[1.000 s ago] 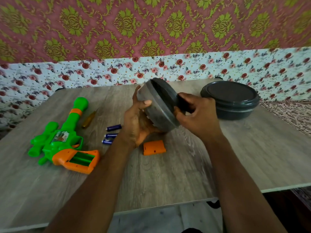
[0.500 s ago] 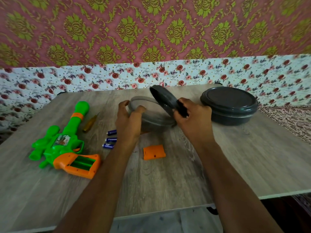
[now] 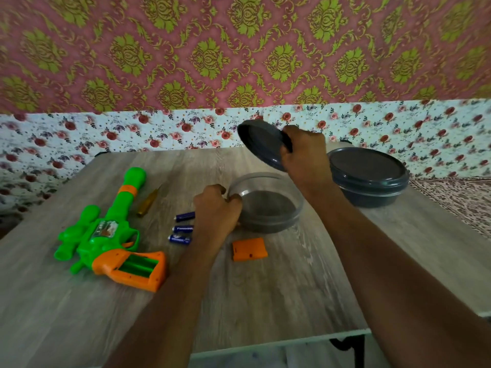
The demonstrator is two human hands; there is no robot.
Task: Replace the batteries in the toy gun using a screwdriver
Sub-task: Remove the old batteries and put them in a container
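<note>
A green and orange toy gun (image 3: 106,232) lies at the left of the table, its grip compartment open. Three blue batteries (image 3: 183,228) lie to its right, with the orange battery cover (image 3: 249,249) beside them. A yellow-handled screwdriver (image 3: 147,203) rests beyond the gun. In the middle stands an open dark round container (image 3: 268,211); my left hand (image 3: 216,211) grips its near left rim. My right hand (image 3: 303,155) holds the container's dark lid (image 3: 259,143) tilted in the air above it.
A second dark round container (image 3: 368,176) with its lid on stands at the back right. The wooden table (image 3: 265,301) ends at a front edge near me and meets a floral wall at the back.
The container came down from my hands onto the table. My right hand pulled the lid off and lifted it up and back; my left hand stayed on the rim.
</note>
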